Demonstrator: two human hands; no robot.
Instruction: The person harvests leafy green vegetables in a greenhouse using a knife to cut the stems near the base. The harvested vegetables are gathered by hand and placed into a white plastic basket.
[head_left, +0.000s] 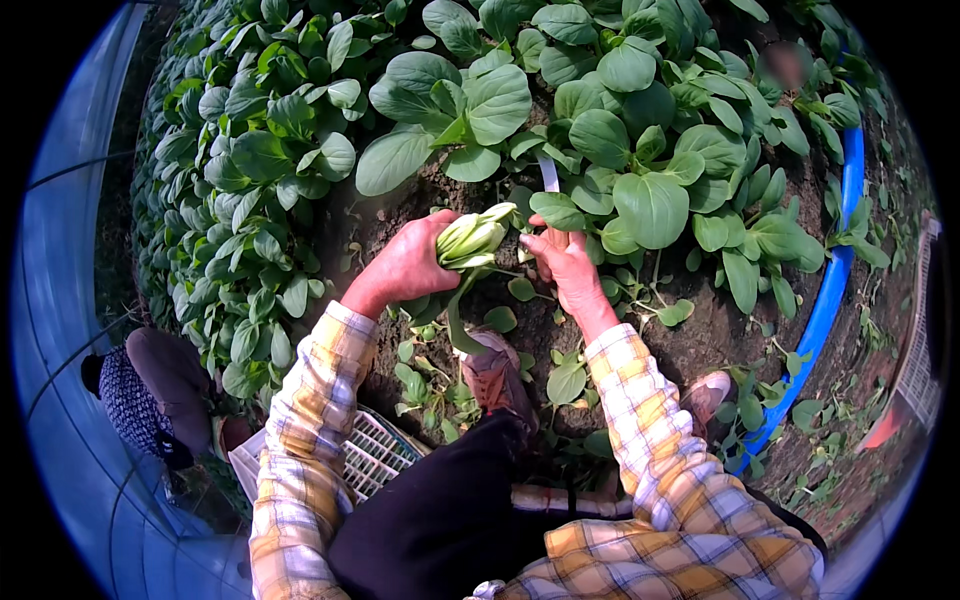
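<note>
My left hand (416, 259) is closed around a head of leafy greens (474, 238), its pale stem bases pointing up and right and a green leaf hanging beneath. To the right, my right hand (562, 259) has its thumb and fingers close together near the stem bases, with a pale scrap beside the fingertips; whether they grip it I cannot tell. A pale lilac strip (549, 174) runs down to this hand among the leaves. Large leafy plants (651, 206) grow in the soil just beyond both hands.
Dense greens (255, 157) fill the left side. A blue hose (829, 292) curves along the right. A white plastic crate (375, 454) stands by my left arm, another crate (919, 330) at the far right. A person (142, 397) crouches at the lower left, beside plastic sheeting (56, 277).
</note>
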